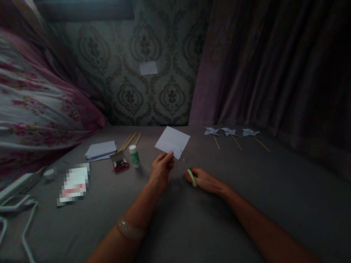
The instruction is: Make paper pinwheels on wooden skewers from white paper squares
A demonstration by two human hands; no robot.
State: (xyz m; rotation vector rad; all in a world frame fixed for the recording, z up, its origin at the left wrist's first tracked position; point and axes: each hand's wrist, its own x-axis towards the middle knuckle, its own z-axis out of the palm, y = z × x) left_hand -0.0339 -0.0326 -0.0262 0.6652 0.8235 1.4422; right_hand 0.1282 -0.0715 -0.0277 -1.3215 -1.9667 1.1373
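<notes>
A square sheet of white paper [172, 141] is pinched at its lower corner by my left hand [161, 167], held up over the grey table. My right hand [205, 179] grips scissors [192, 177] with pale green handles. Their thin blades point up toward the paper's lower right edge; whether they touch it I cannot tell. To the left of my left hand stands a white and green bottle [134, 156], beside a small open red box [120, 162] with dark bits inside. Three paper pinwheels [229, 132] on thin sticks lie to the right.
A stack of white paper [101, 150] and several wooden sticks [130, 141] lie at the back left of the grey table [281, 187]. Further left are a blurred-out packet [74, 184], a power strip [15, 191] and a white cable [31, 251]. Curtains hang on both sides.
</notes>
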